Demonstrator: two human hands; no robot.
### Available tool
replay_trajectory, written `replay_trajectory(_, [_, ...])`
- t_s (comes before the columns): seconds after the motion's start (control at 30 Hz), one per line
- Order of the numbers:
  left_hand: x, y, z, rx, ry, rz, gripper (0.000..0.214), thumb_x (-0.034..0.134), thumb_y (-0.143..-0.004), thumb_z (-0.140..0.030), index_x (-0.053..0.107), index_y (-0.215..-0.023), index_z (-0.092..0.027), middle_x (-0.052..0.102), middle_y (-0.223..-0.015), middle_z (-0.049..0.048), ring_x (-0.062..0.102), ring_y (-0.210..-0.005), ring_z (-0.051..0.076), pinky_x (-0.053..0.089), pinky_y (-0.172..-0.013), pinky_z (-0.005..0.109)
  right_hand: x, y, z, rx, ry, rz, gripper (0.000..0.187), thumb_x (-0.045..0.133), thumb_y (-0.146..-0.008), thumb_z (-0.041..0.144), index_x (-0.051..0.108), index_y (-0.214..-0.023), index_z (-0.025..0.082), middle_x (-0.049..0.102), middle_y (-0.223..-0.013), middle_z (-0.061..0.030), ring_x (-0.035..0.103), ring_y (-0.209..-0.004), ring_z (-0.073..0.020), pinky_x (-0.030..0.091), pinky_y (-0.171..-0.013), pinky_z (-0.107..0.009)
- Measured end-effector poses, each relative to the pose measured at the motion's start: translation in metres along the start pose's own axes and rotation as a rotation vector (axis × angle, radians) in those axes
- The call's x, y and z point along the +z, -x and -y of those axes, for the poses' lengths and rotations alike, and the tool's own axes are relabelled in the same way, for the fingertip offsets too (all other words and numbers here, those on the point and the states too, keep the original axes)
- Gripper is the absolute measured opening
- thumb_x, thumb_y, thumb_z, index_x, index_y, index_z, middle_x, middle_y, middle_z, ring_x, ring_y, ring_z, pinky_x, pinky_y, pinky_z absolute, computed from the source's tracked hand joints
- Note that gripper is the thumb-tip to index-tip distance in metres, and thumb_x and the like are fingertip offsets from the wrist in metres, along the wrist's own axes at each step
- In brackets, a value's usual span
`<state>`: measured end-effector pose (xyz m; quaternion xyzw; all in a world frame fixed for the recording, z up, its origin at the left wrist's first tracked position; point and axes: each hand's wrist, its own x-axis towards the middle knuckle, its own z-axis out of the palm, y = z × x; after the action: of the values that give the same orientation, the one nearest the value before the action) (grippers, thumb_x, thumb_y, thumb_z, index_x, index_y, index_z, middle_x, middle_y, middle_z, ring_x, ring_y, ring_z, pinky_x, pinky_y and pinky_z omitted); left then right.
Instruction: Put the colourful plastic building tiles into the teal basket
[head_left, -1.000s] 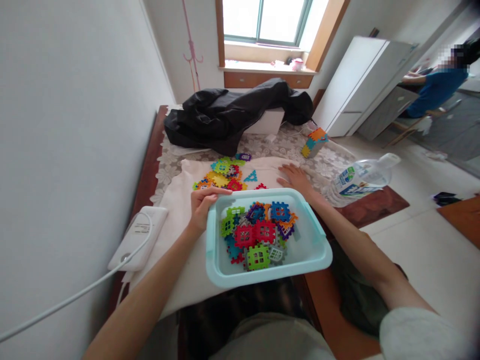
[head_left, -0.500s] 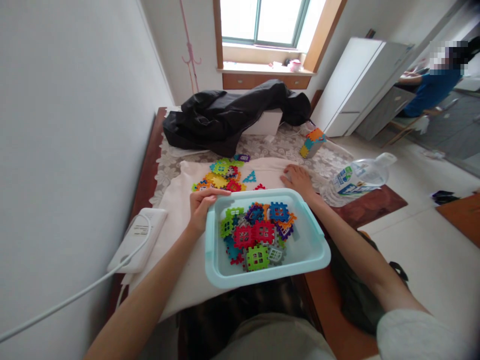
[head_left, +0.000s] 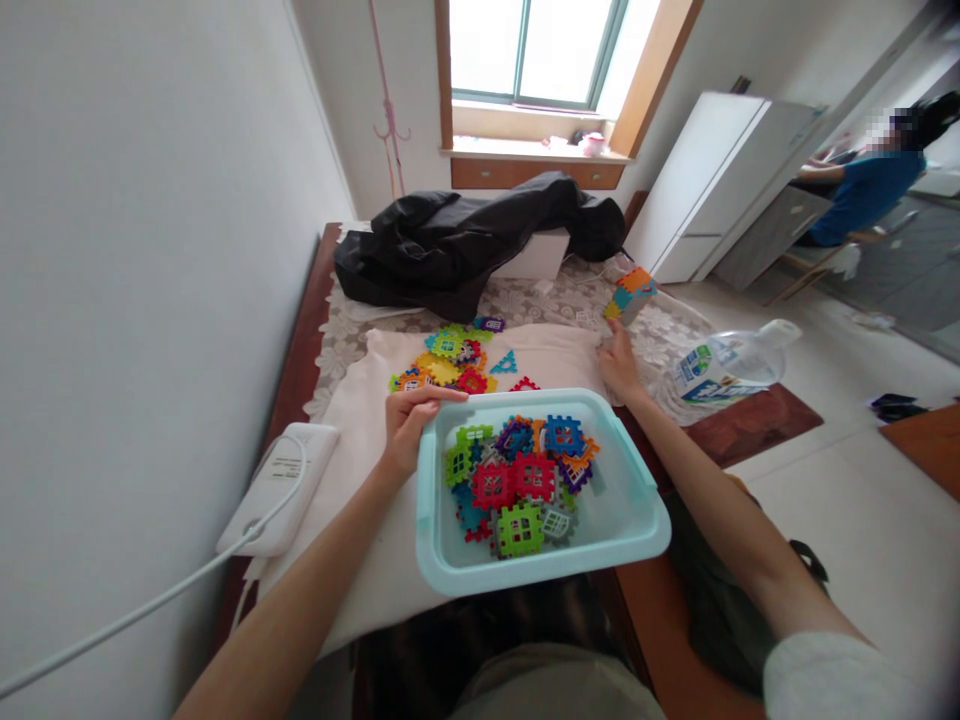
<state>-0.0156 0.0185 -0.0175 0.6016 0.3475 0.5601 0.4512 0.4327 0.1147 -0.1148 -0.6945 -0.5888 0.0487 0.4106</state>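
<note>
A light blue plastic tray (head_left: 637, 520) sits at the near edge of the table and holds several coloured interlocking tiles (head_left: 517, 470). My left hand (head_left: 409, 425) grips the tray's far left corner, fingers curled over the rim. My right hand (head_left: 619, 365) lies on the cream cloth (head_left: 352, 410) beyond the tray's right corner, fingers stretched toward a built block of tiles (head_left: 628, 293). More loose tiles (head_left: 450, 360) lie on the cloth past the tray.
A black jacket (head_left: 480, 235) is heaped at the table's far end. A clear plastic bottle (head_left: 724, 365) lies on the right edge. A white adapter (head_left: 281, 485) with its cable sits at left. A person in blue sits far right.
My right hand has slid to the right and farther away along the cloth, toward the built block. The left hand stays on the tray's corner.
</note>
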Motion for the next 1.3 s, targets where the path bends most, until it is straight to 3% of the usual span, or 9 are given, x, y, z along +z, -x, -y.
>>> replay_trajectory(0.17, [-0.001,0.003,0.002,0.015,-0.009,0.006,0.033,0.072,-0.088,-0.041,0.099,-0.088,-0.021,0.088,-0.078,0.0113,0.067,-0.061,0.022,0.042,-0.056,0.031,0.009,0.002,0.002,-0.015,0.123,0.12,0.063,0.051,-0.095,0.034,0.069,-0.15,0.008,0.068,-0.166,-0.0325,0.061,-0.16,-0.049,0.039,-0.141,-0.078])
replay_trajectory(0.27, [-0.001,0.004,0.001,0.01,-0.003,0.006,0.033,0.072,-0.087,-0.04,0.099,-0.09,-0.021,0.089,-0.083,0.0121,0.072,-0.065,0.023,0.046,-0.059,0.031,0.002,0.006,0.01,-0.084,0.159,0.057,0.061,0.051,-0.101,0.036,0.067,-0.155,0.012,0.057,-0.18,-0.0271,0.047,-0.172,-0.0467,0.03,-0.145,-0.079])
replay_trajectory(0.37, [0.0,0.004,-0.001,0.009,0.002,-0.002,0.033,0.072,-0.086,-0.04,0.099,-0.089,-0.021,0.089,-0.083,0.012,0.073,-0.066,0.024,0.047,-0.059,0.031,-0.007,0.008,0.026,-0.278,0.079,0.058,0.054,0.052,-0.109,0.041,0.067,-0.156,0.02,0.064,-0.174,-0.0215,0.054,-0.169,-0.0395,0.037,-0.145,-0.071])
replay_trajectory(0.5, [0.002,0.005,-0.005,0.02,-0.016,-0.023,0.032,0.072,-0.087,-0.04,0.099,-0.088,-0.023,0.089,-0.082,0.0107,0.074,-0.069,0.024,0.049,-0.063,0.033,0.0,0.011,0.066,-0.516,-0.114,0.408,0.051,0.057,-0.115,0.052,0.071,-0.156,0.025,0.076,-0.159,-0.0172,0.07,-0.152,-0.0354,0.056,-0.134,-0.062])
replay_trajectory(0.63, [0.005,0.006,-0.011,0.018,-0.029,-0.048,0.031,0.072,-0.085,-0.039,0.099,-0.086,-0.023,0.088,-0.079,0.0098,0.07,-0.066,0.023,0.047,-0.062,0.032,0.025,0.015,0.109,-0.735,-0.105,0.632,0.077,0.08,-0.107,0.061,0.06,-0.176,0.032,0.059,-0.182,-0.0134,0.056,-0.169,-0.0372,0.046,-0.143,-0.061])
replay_trajectory(0.7, [0.006,0.006,-0.014,0.003,-0.038,-0.049,0.032,0.072,-0.085,-0.04,0.099,-0.086,-0.023,0.088,-0.079,0.0098,0.067,-0.064,0.022,0.046,-0.06,0.032,0.038,0.016,0.122,-0.8,-0.083,0.693,0.077,0.085,-0.105,0.058,0.064,-0.173,0.029,0.061,-0.18,-0.0145,0.056,-0.168,-0.0386,0.044,-0.143,-0.06])
replay_trajectory(0.87, [0.007,0.005,-0.015,-0.001,-0.045,-0.049,0.032,0.071,-0.085,-0.039,0.099,-0.086,-0.023,0.088,-0.079,0.01,0.067,-0.064,0.023,0.046,-0.06,0.033,0.05,0.023,0.129,-0.81,-0.063,0.63,0.035,0.062,-0.12,0.043,0.084,-0.132,0.018,0.083,-0.139,-0.0171,0.076,-0.131,-0.0314,0.06,-0.123,-0.054])
replay_trajectory(1.13, [0.006,0.006,-0.008,-0.003,-0.01,-0.053,0.032,0.07,-0.084,-0.035,0.099,-0.087,-0.022,0.086,-0.076,0.0094,0.066,-0.062,0.022,0.044,-0.059,0.033,0.046,0.03,0.132,-0.639,0.105,0.51,0.027,0.069,-0.112,0.041,0.075,-0.093,0.023,0.083,-0.099,-0.0121,0.073,-0.097,-0.0287,0.057,-0.105,-0.049])
replay_trajectory(1.3, [0.005,0.007,-0.006,0.004,0.015,-0.058,0.03,0.072,-0.085,-0.035,0.099,-0.087,-0.023,0.09,-0.085,0.0109,0.076,-0.074,0.025,0.051,-0.067,0.033,0.045,0.031,0.126,-0.545,0.043,0.401,0.027,0.072,-0.108,0.041,0.066,-0.088,0.024,0.079,-0.092,-0.0088,0.067,-0.083,-0.0241,0.053,-0.083,-0.038])
